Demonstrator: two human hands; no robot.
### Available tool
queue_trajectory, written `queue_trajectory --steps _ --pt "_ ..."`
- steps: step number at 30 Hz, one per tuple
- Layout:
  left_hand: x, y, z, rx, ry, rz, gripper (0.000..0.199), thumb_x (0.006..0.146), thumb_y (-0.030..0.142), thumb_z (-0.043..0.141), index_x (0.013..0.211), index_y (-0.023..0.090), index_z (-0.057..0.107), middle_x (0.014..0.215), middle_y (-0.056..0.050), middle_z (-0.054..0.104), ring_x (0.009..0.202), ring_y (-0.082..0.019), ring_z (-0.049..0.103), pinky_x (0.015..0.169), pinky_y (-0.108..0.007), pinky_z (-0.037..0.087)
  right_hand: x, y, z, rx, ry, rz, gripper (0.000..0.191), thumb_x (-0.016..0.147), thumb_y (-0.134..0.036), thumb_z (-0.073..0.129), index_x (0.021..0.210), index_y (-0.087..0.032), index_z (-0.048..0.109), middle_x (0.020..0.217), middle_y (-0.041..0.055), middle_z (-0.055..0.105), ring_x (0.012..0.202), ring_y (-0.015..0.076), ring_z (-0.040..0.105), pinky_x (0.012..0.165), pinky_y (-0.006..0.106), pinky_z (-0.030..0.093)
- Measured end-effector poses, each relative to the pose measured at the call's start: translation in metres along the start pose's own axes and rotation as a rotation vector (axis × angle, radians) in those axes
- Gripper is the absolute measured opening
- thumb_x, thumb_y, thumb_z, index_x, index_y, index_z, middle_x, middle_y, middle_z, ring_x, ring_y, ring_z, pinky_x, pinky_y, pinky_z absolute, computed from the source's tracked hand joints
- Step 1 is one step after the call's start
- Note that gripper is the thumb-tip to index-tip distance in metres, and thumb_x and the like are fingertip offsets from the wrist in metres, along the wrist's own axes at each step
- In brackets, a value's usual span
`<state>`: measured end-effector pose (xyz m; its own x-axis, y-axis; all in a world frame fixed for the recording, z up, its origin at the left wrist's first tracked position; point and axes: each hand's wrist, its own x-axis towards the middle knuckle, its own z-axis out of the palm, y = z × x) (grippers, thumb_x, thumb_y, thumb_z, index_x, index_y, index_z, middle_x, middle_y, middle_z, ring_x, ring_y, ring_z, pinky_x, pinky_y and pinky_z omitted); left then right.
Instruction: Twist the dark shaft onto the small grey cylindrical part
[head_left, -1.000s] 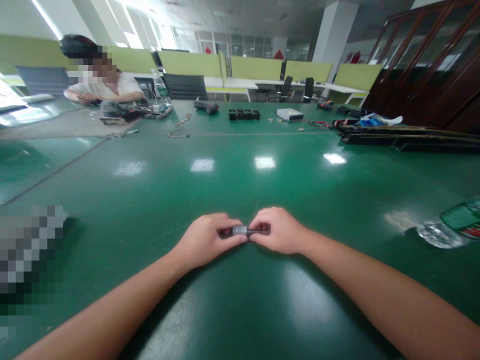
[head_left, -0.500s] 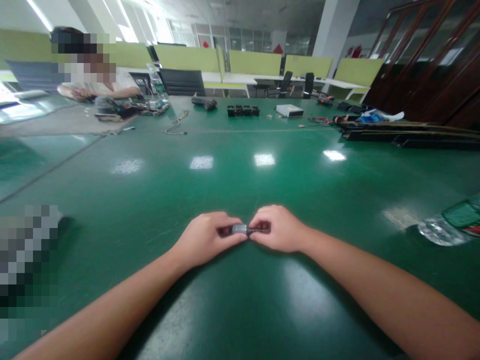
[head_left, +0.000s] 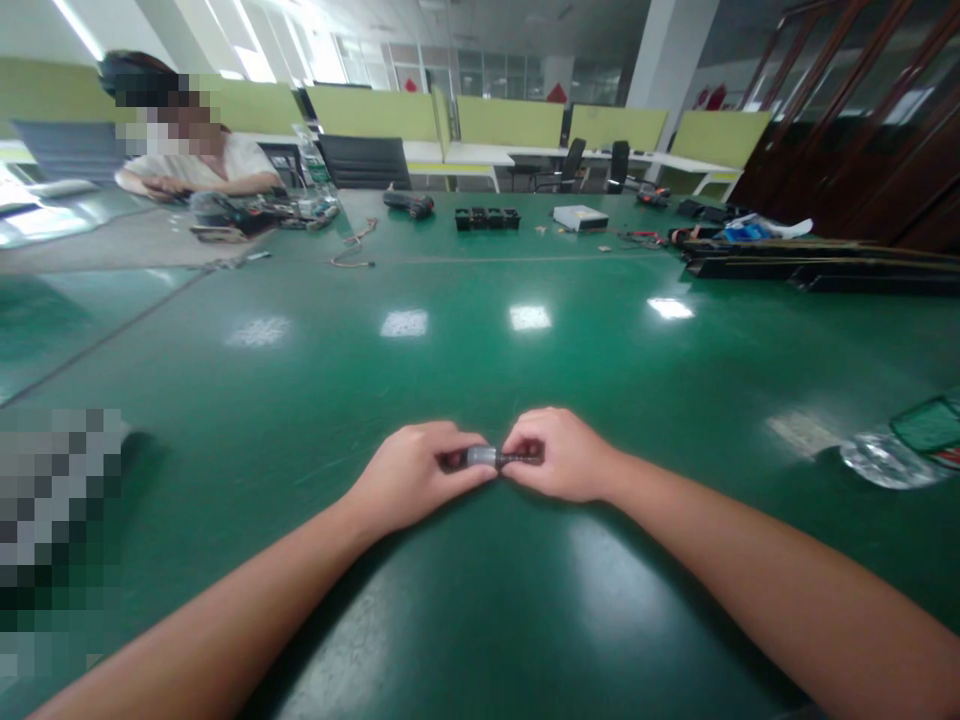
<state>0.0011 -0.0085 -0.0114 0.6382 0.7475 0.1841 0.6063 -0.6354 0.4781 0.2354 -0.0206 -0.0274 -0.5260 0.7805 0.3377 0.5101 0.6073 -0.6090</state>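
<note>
Between my hands, low over the green tabletop [head_left: 465,370], lies a small grey cylindrical part [head_left: 481,457] with a thin dark threaded rod [head_left: 520,458] at its right end. My left hand [head_left: 412,475] pinches the grey part between thumb and fingers. The thin dark rod is in the fingertips of my right hand [head_left: 562,455]. The fingertips of both hands almost meet where the two pieces join. My curled fingers hide some of both pieces.
A clear bottle [head_left: 892,460] lies at the right, and a blurred-out object [head_left: 52,490] at the left. Far back are a black block [head_left: 487,219], a white box [head_left: 580,218], a power tool [head_left: 409,205] and dark strips [head_left: 825,265]. A person [head_left: 202,165] sits back left.
</note>
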Motion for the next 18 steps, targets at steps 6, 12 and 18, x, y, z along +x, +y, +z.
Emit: queue_trajectory --steps 6,12,18 --pt "-0.0006 -0.0001 -0.001 0.01 -0.016 0.006 0.029 0.09 0.05 0.064 0.099 0.025 0.077 0.073 0.0 0.065 0.067 -0.013 0.058 0.062 -0.023 0.039 0.0008 0.0005 0.0012 0.001 0.003 -0.001 0.005 0.076 -0.018 0.073 0.078 -0.017 0.069 0.072 -0.0003 0.066 0.065 0.0119 0.058 0.065 0.024 0.041" --pt "0.0003 0.0001 -0.001 0.005 -0.009 0.001 0.028 0.09 0.048 0.064 0.098 0.025 0.077 0.073 0.0 0.065 0.066 -0.013 0.057 0.062 -0.023 0.039 0.001 0.0011 0.0013 0.018 -0.004 0.014 0.008 0.076 -0.02 0.075 0.078 -0.017 0.068 0.072 -0.0006 0.066 0.065 0.0118 0.057 0.066 0.024 0.041" --pt "-0.0005 -0.0013 -0.0009 0.0 -0.008 0.001 0.027 0.089 0.049 0.065 0.098 0.026 0.077 0.074 0.0 0.066 0.066 -0.013 0.058 0.062 -0.023 0.039 0.0003 0.0013 0.0013 0.005 -0.001 0.01 0.007 0.076 -0.02 0.075 0.077 -0.017 0.068 0.071 -0.0011 0.065 0.064 0.0114 0.056 0.065 0.024 0.04"
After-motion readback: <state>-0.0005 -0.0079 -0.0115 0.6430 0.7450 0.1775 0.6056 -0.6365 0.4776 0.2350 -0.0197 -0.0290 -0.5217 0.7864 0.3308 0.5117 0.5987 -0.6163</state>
